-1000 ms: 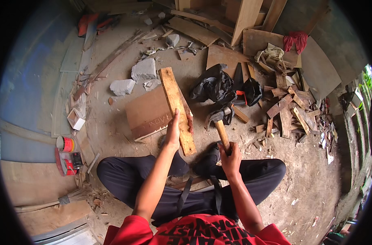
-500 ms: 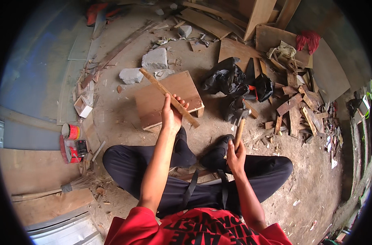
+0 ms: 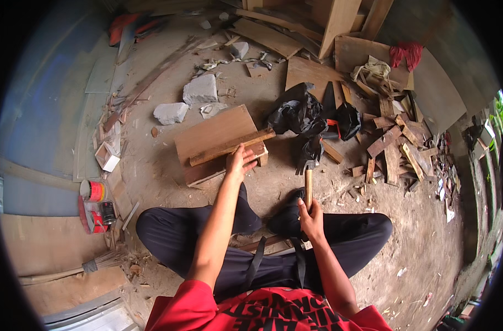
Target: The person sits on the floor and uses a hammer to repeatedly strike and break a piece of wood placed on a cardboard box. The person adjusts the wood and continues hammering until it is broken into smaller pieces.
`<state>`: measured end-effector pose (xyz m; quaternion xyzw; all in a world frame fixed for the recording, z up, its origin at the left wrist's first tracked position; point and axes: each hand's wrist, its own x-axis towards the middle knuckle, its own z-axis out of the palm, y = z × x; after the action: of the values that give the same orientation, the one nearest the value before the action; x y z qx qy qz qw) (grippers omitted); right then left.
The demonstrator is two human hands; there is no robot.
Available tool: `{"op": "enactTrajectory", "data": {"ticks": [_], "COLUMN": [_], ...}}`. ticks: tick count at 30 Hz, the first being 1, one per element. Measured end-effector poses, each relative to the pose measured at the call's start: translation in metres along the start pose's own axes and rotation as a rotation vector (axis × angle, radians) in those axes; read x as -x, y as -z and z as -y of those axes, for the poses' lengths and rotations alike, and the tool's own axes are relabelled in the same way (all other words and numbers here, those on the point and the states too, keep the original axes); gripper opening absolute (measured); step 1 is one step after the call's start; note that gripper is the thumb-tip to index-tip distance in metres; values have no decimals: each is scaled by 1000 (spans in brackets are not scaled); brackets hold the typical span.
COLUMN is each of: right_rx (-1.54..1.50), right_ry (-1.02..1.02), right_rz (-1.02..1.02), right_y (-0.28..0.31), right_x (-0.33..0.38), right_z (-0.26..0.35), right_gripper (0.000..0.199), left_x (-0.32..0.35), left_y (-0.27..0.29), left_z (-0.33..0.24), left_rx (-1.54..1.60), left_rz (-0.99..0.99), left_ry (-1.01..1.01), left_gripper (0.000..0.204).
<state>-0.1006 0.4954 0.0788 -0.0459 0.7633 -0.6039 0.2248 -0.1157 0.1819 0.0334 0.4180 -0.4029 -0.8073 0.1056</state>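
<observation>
A thin wooden strip lies slantwise across a low wooden box in front of my feet. At the strip's near edge is my left hand, palm turned up with its fingers stretched out and apart; its fingertips seem to touch the strip or sit just below it. My right hand is wrapped round the wooden handle of a hammer. The hammer stands head-away above the floor, right of the box, with its claw head near a black plastic bag.
Two pale stone blocks lie beyond the box. Offcuts of wood are heaped at the right, near leaning boards. Paint cans and a twig broom are at the left. My crossed legs border the near side.
The strip has turned from a steep slant to nearly level and come down onto the box. My left hand's fingers have opened. The hammer has shifted left and a little lower.
</observation>
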Motion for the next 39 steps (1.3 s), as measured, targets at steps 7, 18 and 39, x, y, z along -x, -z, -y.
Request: {"op": "enactTrajectory", "data": {"ticks": [7, 18, 39], "right_rx": [-166, -41, 540], "right_ry": [-18, -91, 290], "right_rz": [58, 192, 144], "right_y": [-8, -39, -63], "right_x": [-4, -109, -131], "right_z": [9, 86, 112], "right_gripper": [29, 48, 40], "left_x": [2, -11, -13], "left_y": [18, 21, 31], "left_z": [-43, -24, -25], "left_rx": [-1230, -1600, -1614], "left_rz": [-175, -245, -229], "left_ry": [-1131, -1156, -1081], "left_gripper": [42, 57, 58]}}
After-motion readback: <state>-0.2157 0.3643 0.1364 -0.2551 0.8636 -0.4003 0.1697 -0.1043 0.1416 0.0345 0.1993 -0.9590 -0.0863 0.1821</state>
